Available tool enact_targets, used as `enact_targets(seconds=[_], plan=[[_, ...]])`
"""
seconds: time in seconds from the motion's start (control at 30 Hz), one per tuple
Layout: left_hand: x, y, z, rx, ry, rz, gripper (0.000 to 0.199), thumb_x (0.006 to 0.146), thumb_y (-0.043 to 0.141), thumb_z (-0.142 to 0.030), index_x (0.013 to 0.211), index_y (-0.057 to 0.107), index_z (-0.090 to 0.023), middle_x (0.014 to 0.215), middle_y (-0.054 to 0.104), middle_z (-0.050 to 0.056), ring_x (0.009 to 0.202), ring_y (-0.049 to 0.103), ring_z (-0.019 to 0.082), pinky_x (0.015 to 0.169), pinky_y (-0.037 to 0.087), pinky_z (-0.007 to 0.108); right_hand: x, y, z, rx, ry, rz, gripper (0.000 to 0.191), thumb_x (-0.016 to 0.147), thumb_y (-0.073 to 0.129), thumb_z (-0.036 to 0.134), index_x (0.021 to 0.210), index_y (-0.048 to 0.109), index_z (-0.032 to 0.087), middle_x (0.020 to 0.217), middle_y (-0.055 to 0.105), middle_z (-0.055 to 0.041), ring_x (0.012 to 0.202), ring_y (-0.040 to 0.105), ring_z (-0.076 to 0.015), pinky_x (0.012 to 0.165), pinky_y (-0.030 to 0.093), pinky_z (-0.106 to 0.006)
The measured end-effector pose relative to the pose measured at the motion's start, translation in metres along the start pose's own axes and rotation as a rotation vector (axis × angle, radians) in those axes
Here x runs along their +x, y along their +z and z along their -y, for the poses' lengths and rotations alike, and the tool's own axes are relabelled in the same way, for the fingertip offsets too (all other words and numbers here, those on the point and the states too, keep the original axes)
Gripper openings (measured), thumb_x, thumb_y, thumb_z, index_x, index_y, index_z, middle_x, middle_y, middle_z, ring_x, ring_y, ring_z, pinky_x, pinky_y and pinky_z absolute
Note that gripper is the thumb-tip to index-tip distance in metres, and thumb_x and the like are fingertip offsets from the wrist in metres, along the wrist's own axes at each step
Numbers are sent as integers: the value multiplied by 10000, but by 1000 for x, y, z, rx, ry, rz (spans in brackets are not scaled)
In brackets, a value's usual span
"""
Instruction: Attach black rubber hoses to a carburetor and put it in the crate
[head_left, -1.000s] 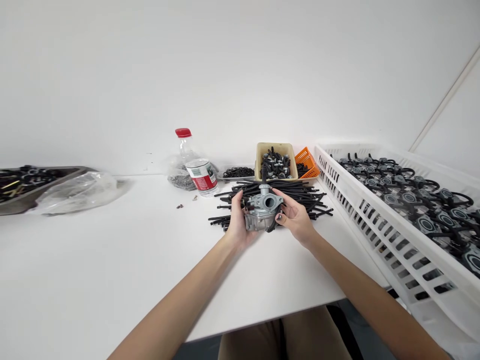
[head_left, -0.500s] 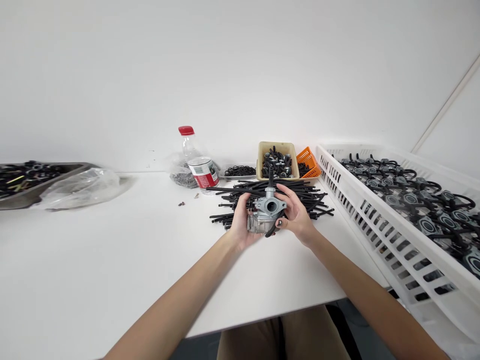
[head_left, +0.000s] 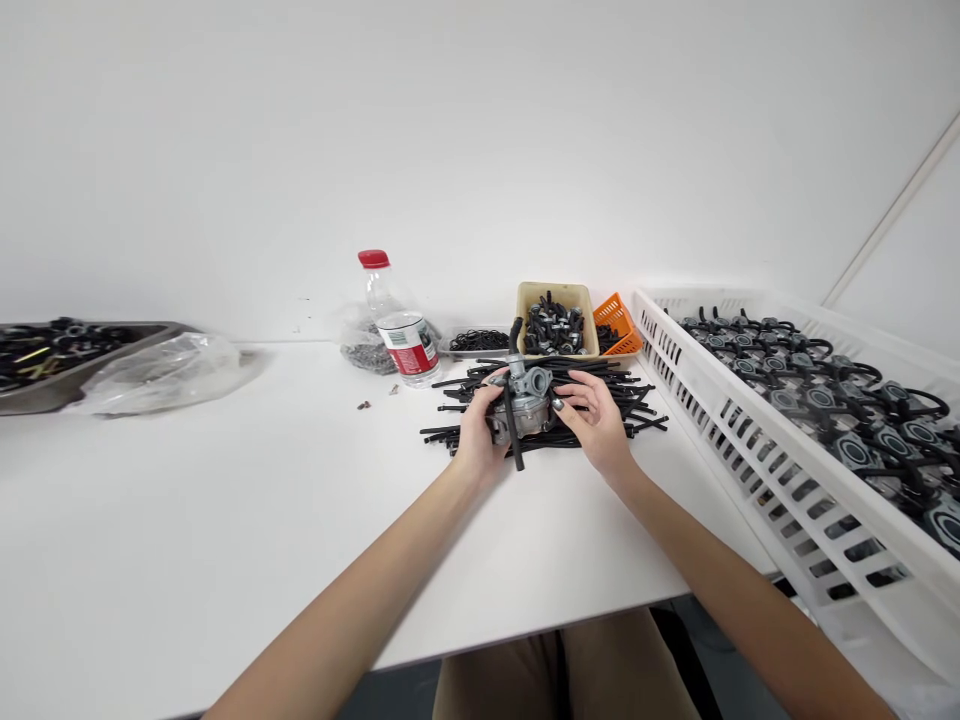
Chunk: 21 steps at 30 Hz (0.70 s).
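A grey metal carburetor (head_left: 529, 412) is held between my two hands above the pile of black hoses (head_left: 615, 415). My left hand (head_left: 480, 430) grips its left side, thumb near the top. At its right edge the bent fingers and thumb of my right hand (head_left: 594, 418) close on the body, though the exact contact is partly hidden. A black rubber cap (head_left: 515, 335) stands up from the carburetor's top. In front of the body, a short black hose (head_left: 513, 425) hangs down on the left.
A white crate (head_left: 739, 450) of carburetors stands at right. Behind the hoses are a beige bin (head_left: 556, 293) of parts, an orange basket (head_left: 621, 318), a tray of rings (head_left: 478, 342) and a bottle (head_left: 409, 345). Farther left lie a plastic bag (head_left: 161, 375) and a metal tray (head_left: 97, 370).
The carburetor has been turned in my hands, so its round opening now faces more to the right. The black hose now hangs at its front left. My right hand has shifted slightly right.
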<state>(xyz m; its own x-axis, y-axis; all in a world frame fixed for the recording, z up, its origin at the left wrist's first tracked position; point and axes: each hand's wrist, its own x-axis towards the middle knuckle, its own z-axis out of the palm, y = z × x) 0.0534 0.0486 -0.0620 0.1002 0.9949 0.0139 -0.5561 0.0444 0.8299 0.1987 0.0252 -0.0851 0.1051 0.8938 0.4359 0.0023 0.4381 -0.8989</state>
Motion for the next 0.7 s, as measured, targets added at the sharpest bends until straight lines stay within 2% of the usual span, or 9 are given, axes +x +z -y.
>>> enact_targets(seconds=[0.1, 0.23, 0.33, 0.5, 0.7], plan=[[1, -2, 4, 16, 74, -24, 440, 604, 637, -344, 1015, 548, -218, 900, 596, 19, 767, 577, 188, 559, 522, 243, -2, 3, 1, -59, -39, -38, 399, 776, 625, 364, 1101, 499, 170, 960, 580, -76, 836, 558, -196, 706, 457, -296], [4, -4, 6, 53, 143, -62, 454, 591, 654, -344, 1010, 531, -218, 887, 575, 9, 739, 552, 156, 573, 504, 212, -4, 2, 5, -178, -105, -99, 170, 804, 561, 336, 852, 554, 172, 802, 546, -35, 739, 527, -175, 628, 417, -269], [7, -5, 7, 95, 190, -69, 443, 603, 660, -342, 1006, 522, -221, 827, 551, -8, 675, 530, 131, 553, 478, 195, -5, 1, 9, -215, -126, -53, 202, 823, 538, 346, 717, 525, 175, 694, 502, -11, 639, 474, -156, 576, 366, -266], [7, -6, 8, 123, 206, -93, 436, 616, 658, -348, 1006, 506, -227, 770, 531, -22, 597, 503, 123, 511, 442, 204, -9, 4, 11, -218, -80, 116, 232, 807, 575, 384, 717, 559, 171, 633, 494, 0, 592, 446, -150, 557, 333, -268], [0, -5, 7, 316, 291, -59, 369, 662, 638, -329, 1005, 537, -237, 700, 476, -33, 564, 409, 101, 501, 337, 178, -11, 7, 8, -190, 4, 234, 244, 754, 612, 398, 829, 592, 166, 564, 435, 30, 514, 379, -133, 487, 307, -248]])
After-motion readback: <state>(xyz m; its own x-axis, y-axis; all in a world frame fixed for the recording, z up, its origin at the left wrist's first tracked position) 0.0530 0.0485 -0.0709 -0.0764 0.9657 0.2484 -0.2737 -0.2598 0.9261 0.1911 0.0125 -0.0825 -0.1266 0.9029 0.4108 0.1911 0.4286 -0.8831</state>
